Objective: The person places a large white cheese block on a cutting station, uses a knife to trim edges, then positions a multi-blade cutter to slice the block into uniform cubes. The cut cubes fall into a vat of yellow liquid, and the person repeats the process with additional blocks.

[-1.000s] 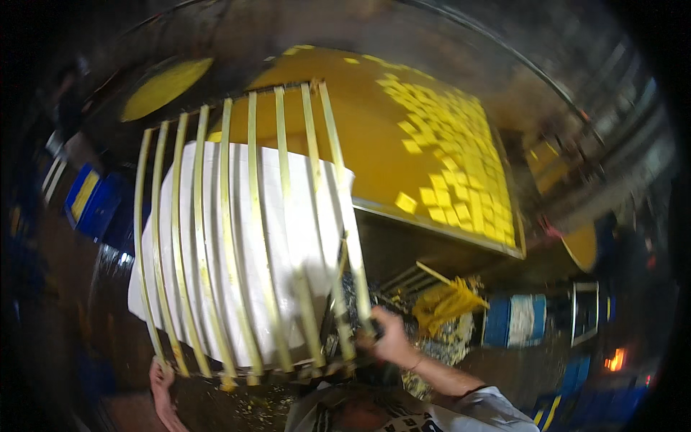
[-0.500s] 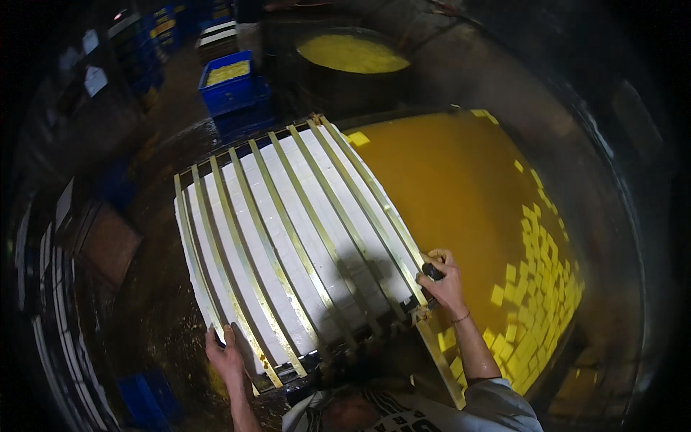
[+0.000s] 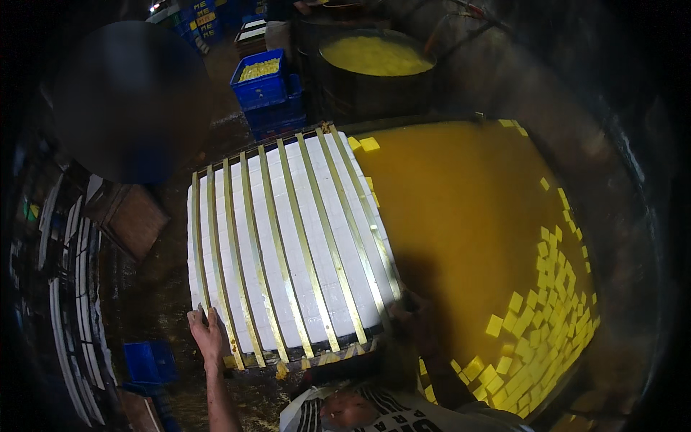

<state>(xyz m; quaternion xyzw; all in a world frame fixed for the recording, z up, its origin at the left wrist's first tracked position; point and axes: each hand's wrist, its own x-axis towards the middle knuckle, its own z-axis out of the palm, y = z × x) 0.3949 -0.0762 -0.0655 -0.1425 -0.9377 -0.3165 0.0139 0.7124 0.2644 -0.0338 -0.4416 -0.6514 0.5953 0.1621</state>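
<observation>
A slatted rack (image 3: 275, 248) of narrow pale-gold bars lies over a broad white slab (image 3: 291, 216), which shows faint lines dividing it into blocks. My left hand (image 3: 207, 335) grips the rack's near left edge, thumb and fingers at the outermost slat. At the near right corner is my right hand (image 3: 412, 320), closed at the rack's edge and in deep shadow, so its fingers are hard to make out. Right beside the slab, a vat of amber liquid (image 3: 446, 194) holds many yellow blocks (image 3: 540, 327), heaped along its right and near sides.
Beyond the vat stands a round drum (image 3: 378, 56) with yellow contents. A blue crate (image 3: 259, 90) of pale-yellow pieces sits on other crates at the far left. Brown boards (image 3: 133, 223) lean on the left, near stacked white-edged trays (image 3: 72, 288) and a low blue crate (image 3: 150, 361).
My view has shifted, and the rack with the slab appears squarer to me. My right hand has dropped toward the near corner into shadow. The shadow on the slab has moved right, onto the liquid.
</observation>
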